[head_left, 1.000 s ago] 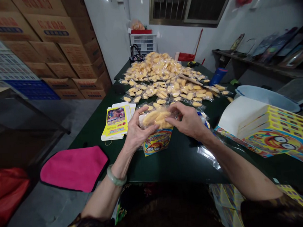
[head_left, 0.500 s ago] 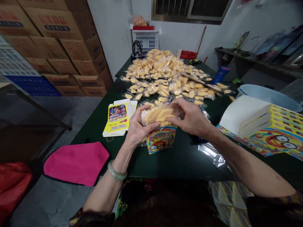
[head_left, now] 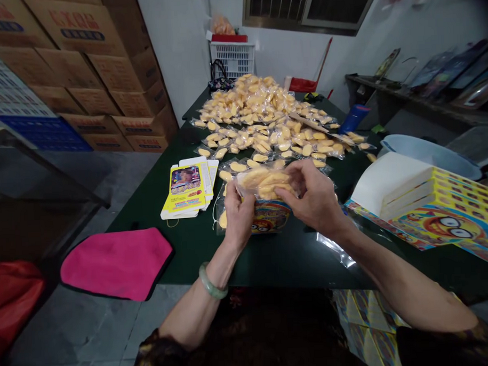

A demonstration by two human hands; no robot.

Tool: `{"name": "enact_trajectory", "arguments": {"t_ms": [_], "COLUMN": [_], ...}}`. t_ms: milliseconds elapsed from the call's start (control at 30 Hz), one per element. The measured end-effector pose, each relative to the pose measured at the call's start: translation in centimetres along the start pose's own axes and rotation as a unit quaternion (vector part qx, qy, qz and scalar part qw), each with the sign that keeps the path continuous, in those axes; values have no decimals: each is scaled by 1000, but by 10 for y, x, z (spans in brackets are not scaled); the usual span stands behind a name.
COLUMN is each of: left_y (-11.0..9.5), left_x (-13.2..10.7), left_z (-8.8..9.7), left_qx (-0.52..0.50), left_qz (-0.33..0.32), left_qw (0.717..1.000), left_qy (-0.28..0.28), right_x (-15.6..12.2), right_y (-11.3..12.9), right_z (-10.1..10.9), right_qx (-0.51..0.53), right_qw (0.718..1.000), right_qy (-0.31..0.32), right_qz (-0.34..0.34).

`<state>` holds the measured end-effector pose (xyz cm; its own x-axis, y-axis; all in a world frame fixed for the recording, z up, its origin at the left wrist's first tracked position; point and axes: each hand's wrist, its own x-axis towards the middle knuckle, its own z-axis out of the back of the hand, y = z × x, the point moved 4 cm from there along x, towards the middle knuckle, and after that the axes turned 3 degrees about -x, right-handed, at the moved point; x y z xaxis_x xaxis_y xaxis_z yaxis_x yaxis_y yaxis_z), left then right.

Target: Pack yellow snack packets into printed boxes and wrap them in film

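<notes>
Between my two hands is a clear plastic packet of yellow oval pieces (head_left: 266, 182). My left hand (head_left: 239, 215), with a green bangle at its wrist, is closed on the packet's left side. On the right, my right hand (head_left: 314, 196) pinches the other end with thumb and fingers. Just below the packet stands a small colourful cardboard box (head_left: 271, 214) with a cartoon face, partly covered by the left hand and the packet. Whether the packet touches the box top I cannot tell. Beyond the hands spreads a big heap of similar packets (head_left: 261, 105).
Flattened yellow cartons (head_left: 186, 187) lie to the left, near a pink cloth-like piece (head_left: 118, 262). At the right are a display box (head_left: 445, 213), a light blue basin (head_left: 427, 150) and a blue cylinder (head_left: 354, 119). Stacked brown cartons (head_left: 100, 76) stand on the floor at left.
My left hand has shifted right and turned more upright, its fingers closing on the packet's side. The packet and my right hand have moved slightly right. The view has shifted a little.
</notes>
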<state>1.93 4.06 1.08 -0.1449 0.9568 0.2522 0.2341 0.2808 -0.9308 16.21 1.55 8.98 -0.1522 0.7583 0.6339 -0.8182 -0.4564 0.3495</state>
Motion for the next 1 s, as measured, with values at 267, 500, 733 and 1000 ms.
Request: {"name": "enact_trajectory", "arguments": {"t_ms": [267, 500, 733, 1000], "left_y": [-9, 3, 4, 15], "left_x": [-11, -9, -12, -19], "left_z": [-4, -5, -10, 0], "left_qx": [16, -71, -80, -131], "left_qz": [-39, -22, -8, -25], "left_qw": [993, 994, 992, 984], "left_qy": [112, 81, 93, 117], "right_x": [-10, -19, -8, 8], "right_y": [-2, 0, 8, 28], "right_z": [11, 23, 36, 18], "right_qx": [-166, -110, -78, -205], "right_qw": [985, 970, 989, 932], "right_qy": [34, 160, 23, 224], "right_qz": [39, 147, 127, 200]}}
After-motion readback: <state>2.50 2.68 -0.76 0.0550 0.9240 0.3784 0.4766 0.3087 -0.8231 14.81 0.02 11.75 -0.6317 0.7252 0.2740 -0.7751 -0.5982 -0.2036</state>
